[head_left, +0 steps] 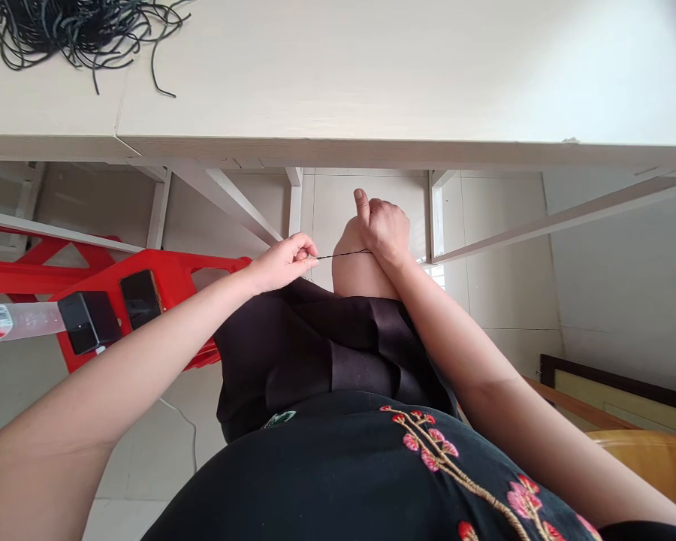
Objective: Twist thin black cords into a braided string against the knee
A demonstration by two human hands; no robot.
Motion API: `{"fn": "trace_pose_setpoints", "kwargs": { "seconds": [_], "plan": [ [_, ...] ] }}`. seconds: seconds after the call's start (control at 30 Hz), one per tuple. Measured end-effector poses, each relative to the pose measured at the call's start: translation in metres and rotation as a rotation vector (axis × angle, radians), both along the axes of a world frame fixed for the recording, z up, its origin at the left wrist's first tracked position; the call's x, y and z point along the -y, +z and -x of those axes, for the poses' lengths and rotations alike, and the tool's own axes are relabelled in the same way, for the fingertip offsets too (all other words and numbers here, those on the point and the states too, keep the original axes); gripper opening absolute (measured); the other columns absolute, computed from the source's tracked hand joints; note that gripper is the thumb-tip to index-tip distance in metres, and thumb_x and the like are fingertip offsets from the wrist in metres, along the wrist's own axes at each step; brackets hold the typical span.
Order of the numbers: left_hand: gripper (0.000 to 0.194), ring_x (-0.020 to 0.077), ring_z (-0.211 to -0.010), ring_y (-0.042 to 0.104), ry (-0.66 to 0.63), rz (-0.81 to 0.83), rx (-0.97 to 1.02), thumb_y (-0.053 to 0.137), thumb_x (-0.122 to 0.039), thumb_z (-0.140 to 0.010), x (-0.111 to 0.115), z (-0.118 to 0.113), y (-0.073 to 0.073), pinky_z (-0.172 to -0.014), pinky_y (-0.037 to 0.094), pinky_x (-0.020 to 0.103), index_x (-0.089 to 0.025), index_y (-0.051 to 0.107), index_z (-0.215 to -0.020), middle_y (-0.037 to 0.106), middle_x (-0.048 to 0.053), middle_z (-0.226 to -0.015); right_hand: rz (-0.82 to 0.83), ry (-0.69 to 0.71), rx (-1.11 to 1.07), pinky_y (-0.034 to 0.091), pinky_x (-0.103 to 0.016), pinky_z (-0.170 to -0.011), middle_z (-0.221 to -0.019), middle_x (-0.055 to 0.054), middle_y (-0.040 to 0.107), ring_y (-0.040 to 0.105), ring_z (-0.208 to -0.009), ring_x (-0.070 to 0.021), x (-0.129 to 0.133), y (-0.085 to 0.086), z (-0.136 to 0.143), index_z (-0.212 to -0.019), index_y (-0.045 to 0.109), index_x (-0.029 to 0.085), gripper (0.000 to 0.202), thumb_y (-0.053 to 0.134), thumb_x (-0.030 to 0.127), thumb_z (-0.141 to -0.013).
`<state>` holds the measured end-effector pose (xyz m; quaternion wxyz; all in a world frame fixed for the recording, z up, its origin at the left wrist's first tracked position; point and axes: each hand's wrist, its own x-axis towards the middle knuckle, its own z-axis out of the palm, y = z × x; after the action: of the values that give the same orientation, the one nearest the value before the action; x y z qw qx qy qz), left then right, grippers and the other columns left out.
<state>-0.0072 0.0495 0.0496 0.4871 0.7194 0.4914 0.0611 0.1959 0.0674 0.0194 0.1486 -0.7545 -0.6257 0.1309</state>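
Note:
A thin dark cord [343, 255] runs almost level across the bare knee. Its left end is pinched between the thumb and fingers of my left hand [289, 261]. My right hand [384, 225] rests against the knee, thumb raised and fingers curled over, and the cord passes beneath the heel of this palm; whether the fingers hold it is hidden. A tangled pile of black cords [79, 34] lies on the white table [372, 90] at the upper left, with a few loose ends hanging toward the table's edge.
At the left a red plastic stool [169, 263] bears a phone [140, 298], a black box-shaped object [90, 321] and a clear bottle [22, 323]. White table legs [296, 199] stand beyond the knee. A wooden chair [647, 458] is at the lower right.

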Motion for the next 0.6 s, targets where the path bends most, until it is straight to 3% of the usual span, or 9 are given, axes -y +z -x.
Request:
{"fn": "trace_pose_setpoints", "kwargs": {
  "seconds": [0.17, 0.33, 0.5, 0.6],
  "plan": [
    [0.011, 0.0097, -0.056, 0.041, -0.013, -0.081, -0.084, 0.054, -0.029, -0.076, 0.0016, -0.0017, 0.0021, -0.060, 0.038, 0.025, -0.020, 0.053, -0.083, 0.040, -0.005, -0.061, -0.031, -0.006, -0.016, 0.034, -0.028, -0.058, -0.061, -0.005, 0.052, 0.049, -0.060, -0.0154, 0.0005, 0.0003, 0.0000, -0.065, 0.057, 0.018, 0.068, 0.008, 0.058, -0.090],
    [0.017, 0.0120, -0.074, 0.053, -0.003, -0.177, -0.072, 0.048, -0.031, -0.081, -0.0021, 0.0001, -0.0016, -0.073, 0.043, 0.027, -0.018, 0.058, -0.078, 0.054, 0.002, -0.090, -0.038, -0.009, -0.008, 0.033, -0.028, -0.057, -0.060, -0.005, 0.051, 0.048, -0.058, -0.0151, 0.0002, 0.0004, 0.0006, -0.064, 0.057, 0.018, 0.068, 0.008, 0.058, -0.090],
    [0.026, 0.0174, -0.089, 0.056, 0.053, -0.043, -0.068, 0.041, -0.035, -0.085, -0.0022, -0.0021, 0.0004, -0.081, 0.043, 0.032, -0.018, 0.061, -0.083, 0.062, 0.005, -0.094, -0.014, 0.002, 0.012, 0.033, -0.029, -0.058, -0.063, -0.006, 0.053, 0.049, -0.061, -0.0158, -0.0002, -0.0006, 0.0007, -0.067, 0.058, 0.018, 0.070, 0.005, 0.057, -0.091],
    [0.025, 0.0174, -0.085, 0.056, 0.084, 0.023, 0.008, 0.046, -0.039, -0.083, 0.0002, -0.0025, -0.0015, -0.077, 0.043, 0.033, -0.019, 0.058, -0.092, 0.062, 0.004, -0.089, 0.008, -0.005, 0.010, 0.033, -0.029, -0.058, -0.065, -0.007, 0.054, 0.051, -0.063, -0.0165, -0.0004, -0.0006, 0.0007, -0.066, 0.057, 0.018, 0.071, 0.004, 0.058, -0.090]
  ]
}}
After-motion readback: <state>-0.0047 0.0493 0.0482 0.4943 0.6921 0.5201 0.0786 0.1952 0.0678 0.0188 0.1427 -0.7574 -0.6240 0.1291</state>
